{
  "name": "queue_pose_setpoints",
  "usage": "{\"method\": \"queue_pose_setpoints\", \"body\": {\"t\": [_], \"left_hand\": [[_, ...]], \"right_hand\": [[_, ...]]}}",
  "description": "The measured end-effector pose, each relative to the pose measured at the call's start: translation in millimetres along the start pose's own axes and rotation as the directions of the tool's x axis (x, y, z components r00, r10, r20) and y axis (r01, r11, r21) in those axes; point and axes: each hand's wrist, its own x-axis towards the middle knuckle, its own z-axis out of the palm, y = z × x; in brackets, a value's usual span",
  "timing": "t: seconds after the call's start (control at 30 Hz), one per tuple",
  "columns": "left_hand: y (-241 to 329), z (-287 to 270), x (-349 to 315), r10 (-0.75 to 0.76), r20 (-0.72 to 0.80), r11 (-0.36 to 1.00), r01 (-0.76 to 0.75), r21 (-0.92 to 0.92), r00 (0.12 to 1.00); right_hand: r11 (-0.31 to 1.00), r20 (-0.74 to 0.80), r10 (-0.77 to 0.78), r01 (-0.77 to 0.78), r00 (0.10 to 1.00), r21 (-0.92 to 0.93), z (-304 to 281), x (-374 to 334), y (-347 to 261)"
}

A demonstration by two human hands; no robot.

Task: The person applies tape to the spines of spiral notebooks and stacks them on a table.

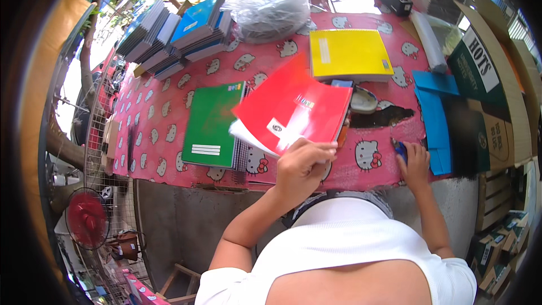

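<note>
Left hand (302, 165) pinching the lower edge of the red notebook (299, 107), which is tilted over the pink tabletop (151, 147), cover bowed. Right hand (416, 168), at its 4 o'clock, curled round a small blue-handled tool (400, 150). Green notebook (212, 124) at 9 o'clock; yellow notebook (353, 53) between 1 and 2.

Fisheye view taken from the head, directed downward, left hand (305, 165), right hand (415, 165) and pink table (160, 101) are seen from close above
</note>
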Motion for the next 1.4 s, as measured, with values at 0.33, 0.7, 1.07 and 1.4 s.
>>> {"method": "queue_pose_setpoints", "body": {"t": [0.33,0.7,1.07,1.4], "left_hand": [[-9.9,31.1,-6.9,-0.099,-0.258,0.994,0.083,-0.07,0.961],[-14.4,32.8,-5.9,-0.024,-0.32,0.995,-0.007,-0.095,0.947],[-11.2,12.9,11.1,0.019,-0.321,1.0,-0.026,-0.017,0.947],[-34.4,-87.8,4.2,-0.111,-0.395,0.974,0.179,0.139,0.912]], "right_hand": [[0.585,-0.157,-0.344,0.342,0.926,0.736,-103.6,8.2,-126.4],[-0.138,0.591,-0.659,-0.847,0.465,0.513,-78.3,35.6,-101.8],[0.938,0.22,-0.223,0.148,0.95,0.313,-22.9,25.9,-20.9],[0.351,-0.251,-0.841,0.836,0.479,0.422,-99.1,176.5,-221.2]]}}
